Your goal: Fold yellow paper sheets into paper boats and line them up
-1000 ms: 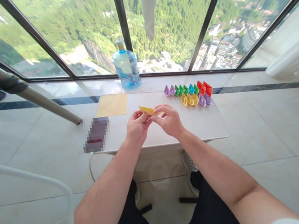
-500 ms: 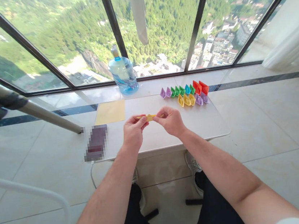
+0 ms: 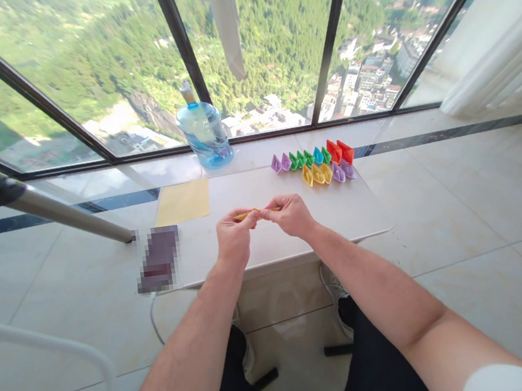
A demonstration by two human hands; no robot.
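Between my two hands, just above the white table (image 3: 267,245), is a folded piece of yellow paper (image 3: 243,216), seen as a narrow strip. My left hand (image 3: 234,233) pinches its left end between thumb and fingers. At the other end my right hand (image 3: 291,215) is closed on it, with the two thumbs almost touching. Most of the paper is hidden behind my fingers. Farther back on the right stand several small folded paper boats: red ones (image 3: 340,151), green ones (image 3: 301,159), yellow ones (image 3: 318,174) and purple ones (image 3: 344,171).
A flat sheet of pale yellow paper (image 3: 182,202) lies at the table's back left. A blurred-out dark device (image 3: 159,259) with a cable rests at the left edge. Behind the table a blue water jug (image 3: 206,135) stands by the window. A slanting metal pole (image 3: 71,203) is at left.
My hands have come closer together on the yellow paper, and less of it shows between them. The view has shifted slightly, moving the scene leftward.
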